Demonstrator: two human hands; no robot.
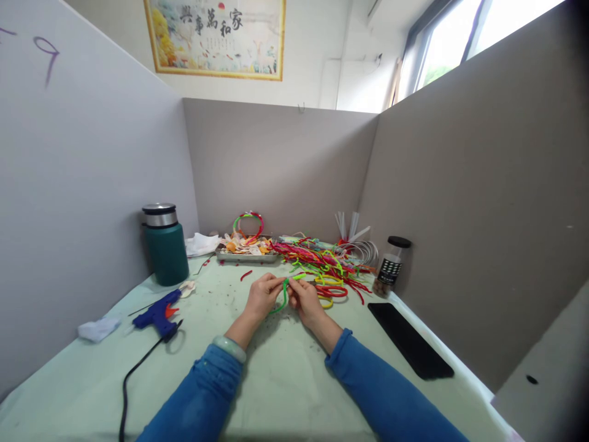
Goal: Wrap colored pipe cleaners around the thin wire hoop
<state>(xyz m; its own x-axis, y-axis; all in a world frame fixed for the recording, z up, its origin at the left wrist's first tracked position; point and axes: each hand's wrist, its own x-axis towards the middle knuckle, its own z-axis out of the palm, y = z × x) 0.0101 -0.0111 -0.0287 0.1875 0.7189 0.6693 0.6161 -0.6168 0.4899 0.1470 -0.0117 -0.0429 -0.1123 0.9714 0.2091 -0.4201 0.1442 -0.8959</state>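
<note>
Over the middle of the table (276,399), the left hand (263,296) and right hand (304,301) meet almost fingertip to fingertip, with a green fuzzy stem (284,296) between them. The left hand is closed to a pinch, thumb and forefinger on the stem's upper end; the right hand is curled in a similar pinch at the same spot, its exact grip partly hidden. The rest of the stem curves down through the gap between the hands and bends toward the left wrist. A yellow-green piece (299,277) shows just above the right fingertips; whether it joins the stem, I cannot tell. Red-handled scissors (338,291) lie just beside the right hand, on the side toward the table's right edge. Toward the far edge spreads a heap of coloured stems (317,253), beside a metal tray (248,259). A blue glue gun (159,314) lies near the left edge.
</note>
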